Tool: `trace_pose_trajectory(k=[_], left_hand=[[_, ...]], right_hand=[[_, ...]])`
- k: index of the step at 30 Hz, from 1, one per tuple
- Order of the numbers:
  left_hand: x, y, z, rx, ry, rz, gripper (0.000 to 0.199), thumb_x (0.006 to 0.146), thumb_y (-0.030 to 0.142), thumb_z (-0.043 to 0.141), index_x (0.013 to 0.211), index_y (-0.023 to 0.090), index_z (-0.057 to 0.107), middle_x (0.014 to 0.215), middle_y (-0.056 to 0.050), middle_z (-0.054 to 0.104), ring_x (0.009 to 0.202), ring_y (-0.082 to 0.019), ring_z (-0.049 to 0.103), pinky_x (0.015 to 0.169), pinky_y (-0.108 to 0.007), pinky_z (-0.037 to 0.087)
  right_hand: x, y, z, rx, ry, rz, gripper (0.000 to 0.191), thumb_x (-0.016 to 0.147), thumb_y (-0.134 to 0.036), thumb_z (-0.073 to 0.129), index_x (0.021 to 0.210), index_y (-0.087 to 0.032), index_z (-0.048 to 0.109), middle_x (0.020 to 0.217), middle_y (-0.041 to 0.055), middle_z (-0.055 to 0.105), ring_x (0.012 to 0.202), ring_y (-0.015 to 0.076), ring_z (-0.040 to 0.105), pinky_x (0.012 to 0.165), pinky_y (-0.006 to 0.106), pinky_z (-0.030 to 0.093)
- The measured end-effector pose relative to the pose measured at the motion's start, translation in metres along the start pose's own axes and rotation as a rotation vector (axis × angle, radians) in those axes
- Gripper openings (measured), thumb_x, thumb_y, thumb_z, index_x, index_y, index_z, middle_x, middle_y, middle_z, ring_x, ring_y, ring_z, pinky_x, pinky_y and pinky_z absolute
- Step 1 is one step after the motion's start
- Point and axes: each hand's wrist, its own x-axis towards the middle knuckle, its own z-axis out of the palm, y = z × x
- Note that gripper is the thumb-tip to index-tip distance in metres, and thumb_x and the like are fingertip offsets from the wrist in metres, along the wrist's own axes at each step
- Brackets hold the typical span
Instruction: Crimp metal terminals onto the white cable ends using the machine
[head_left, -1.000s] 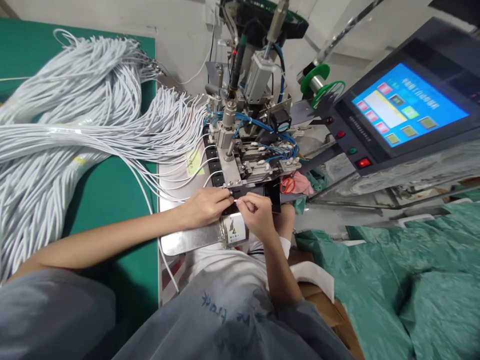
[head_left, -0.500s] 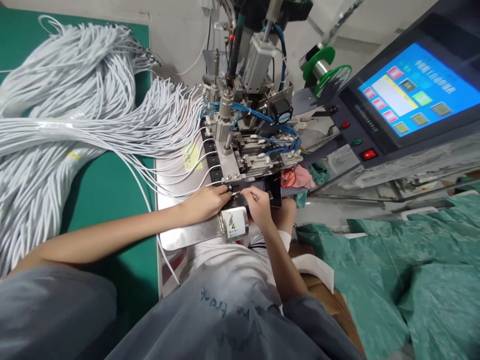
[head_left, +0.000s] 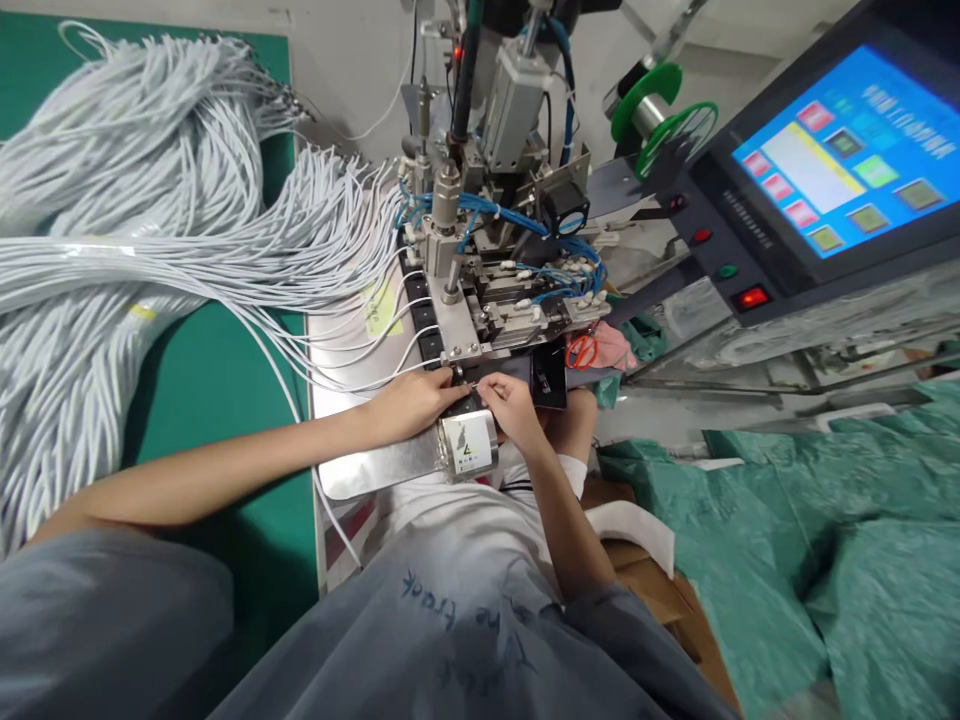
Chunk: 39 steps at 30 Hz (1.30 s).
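At the front of a wire-processing machine (head_left: 457, 320), my two hands meet fingertip to fingertip. My left hand (head_left: 412, 402) rests at the end of its row of black blocks (head_left: 429, 345), thumb and fingers pinched together. Facing it, my right hand (head_left: 510, 405) is also closed in a pinch. Something tiny sits between the fingertips, too small to name. White cables (head_left: 352, 335) run from the left into the black blocks, passing just behind my left hand. Below the fingers is a silver motor-like housing (head_left: 469, 445) with a white label.
Large bundles of white cable (head_left: 150, 150) lie on the green table (head_left: 217, 400) at left. A lit touch screen (head_left: 847, 150) leans in at right, near a green spool (head_left: 652, 110). Red-handled scissors (head_left: 582, 350) lie beside a pink cloth (head_left: 611, 345). Green sheeting (head_left: 862, 520) covers the lower right.
My right hand has shifted slightly left, bringing its fingertips closer to my left hand's. The left hand stays at the same spot on the machine. The view has tilted a little.
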Motion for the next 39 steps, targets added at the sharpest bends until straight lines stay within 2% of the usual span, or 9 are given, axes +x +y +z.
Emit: trace_pose_trajectory(k=[12, 21, 25, 30, 32, 34, 36, 39], left_hand=[[0.002, -0.001, -0.004, 0.173, -0.051, 0.073, 0.041, 0.086, 0.009, 0.041, 0.125, 0.018, 0.050, 0.086, -0.007, 0.054, 0.067, -0.015, 0.058, 0.056, -0.024, 0.047], [0.002, -0.002, -0.003, 0.161, -0.078, 0.082, 0.043, 0.084, 0.006, 0.040, 0.125, 0.015, 0.049, 0.089, -0.008, 0.053, 0.071, -0.017, 0.058, 0.058, -0.026, 0.047], [0.002, 0.000, -0.005, 0.189, -0.106, 0.072, 0.044, 0.083, 0.006, 0.044, 0.126, 0.016, 0.047, 0.091, -0.008, 0.053, 0.073, -0.017, 0.058, 0.058, -0.026, 0.047], [0.001, 0.006, -0.008, 0.205, -0.076, 0.036, 0.044, 0.084, 0.006, 0.043, 0.127, 0.015, 0.048, 0.089, -0.010, 0.054, 0.077, -0.020, 0.058, 0.058, -0.027, 0.046], [0.000, 0.008, -0.011, 0.214, -0.092, 0.016, 0.035, 0.083, 0.007, 0.045, 0.116, 0.013, 0.056, 0.086, -0.010, 0.056, 0.076, -0.020, 0.058, 0.058, -0.028, 0.045], [-0.002, 0.010, -0.016, 0.220, -0.120, -0.023, 0.020, 0.081, 0.007, 0.048, 0.092, 0.011, 0.064, 0.079, -0.009, 0.056, 0.074, -0.021, 0.057, 0.057, -0.029, 0.044], [-0.004, 0.011, -0.022, 0.230, -0.139, -0.046, 0.015, 0.079, 0.007, 0.049, 0.073, 0.011, 0.062, 0.074, -0.009, 0.056, 0.073, -0.022, 0.057, 0.055, -0.030, 0.042], [-0.005, 0.012, -0.028, 0.238, -0.136, -0.040, 0.018, 0.078, 0.005, 0.047, 0.072, 0.012, 0.062, 0.076, -0.010, 0.056, 0.073, -0.022, 0.056, 0.050, -0.029, 0.037]], right_hand=[[0.005, 0.002, -0.001, 0.018, -0.061, 0.061, 0.018, 0.071, -0.034, 0.057, 0.068, -0.016, 0.056, 0.055, -0.0037, 0.050, 0.053, 0.0099, 0.047, 0.051, 0.022, 0.035], [0.009, 0.003, 0.001, 0.025, -0.030, 0.041, 0.017, 0.071, -0.033, 0.056, 0.067, -0.016, 0.056, 0.056, -0.0026, 0.051, 0.053, 0.0105, 0.047, 0.050, 0.023, 0.035], [0.011, 0.003, 0.002, 0.029, -0.055, 0.083, 0.016, 0.072, -0.033, 0.054, 0.067, -0.018, 0.053, 0.053, -0.0040, 0.047, 0.050, 0.0100, 0.043, 0.049, 0.023, 0.032], [0.009, 0.010, 0.004, 0.092, -0.113, 0.084, 0.019, 0.076, -0.036, 0.052, 0.067, -0.019, 0.047, 0.054, -0.0059, 0.041, 0.049, 0.0088, 0.037, 0.048, 0.022, 0.029], [0.008, 0.013, 0.005, 0.105, -0.143, 0.060, 0.024, 0.078, -0.039, 0.051, 0.065, -0.020, 0.044, 0.054, -0.0066, 0.036, 0.049, 0.0084, 0.033, 0.047, 0.021, 0.027], [0.008, 0.015, 0.007, 0.080, -0.147, 0.019, 0.028, 0.080, -0.042, 0.050, 0.064, -0.020, 0.042, 0.055, -0.0067, 0.033, 0.049, 0.0084, 0.030, 0.047, 0.021, 0.026], [0.010, 0.014, 0.007, 0.024, -0.116, -0.029, 0.030, 0.081, -0.043, 0.050, 0.063, -0.020, 0.042, 0.055, -0.0064, 0.033, 0.050, 0.0087, 0.031, 0.047, 0.021, 0.026], [0.009, 0.006, 0.004, -0.077, 0.006, -0.085, 0.031, 0.081, -0.043, 0.049, 0.062, -0.020, 0.042, 0.054, -0.0059, 0.035, 0.051, 0.0096, 0.033, 0.049, 0.022, 0.029]])
